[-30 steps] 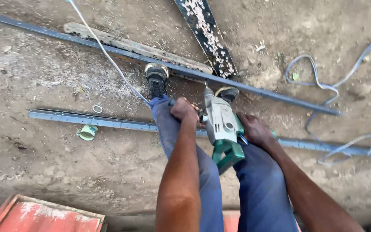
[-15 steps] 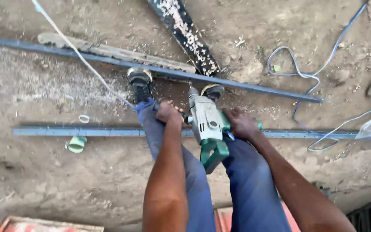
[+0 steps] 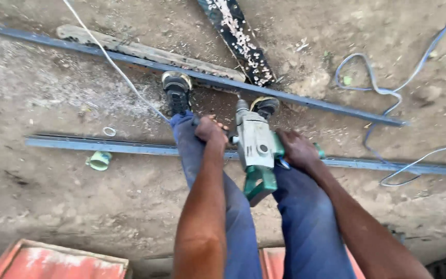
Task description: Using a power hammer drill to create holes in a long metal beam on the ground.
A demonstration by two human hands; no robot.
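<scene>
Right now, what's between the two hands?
Head view: the grey-and-green power drill sits between the left hand and right hand, both gripping it.

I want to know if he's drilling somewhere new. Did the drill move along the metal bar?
Cannot tell. The drill sits between both feet over the near metal bar in every picture; only the head camera shifts.

— How is the light?
— Soft daylight, even, no hard shadows on the ground (image 3: 52, 206). Only a small dark shade lies under the drill (image 3: 256, 150).
— Any glare?
— A pale shine on the red sheet (image 3: 52, 261), near the bottom edge.
— Sharpness?
— Slightly soft everywhere; the far metal bars (image 3: 336, 106) bend a little toward the edges.
</scene>
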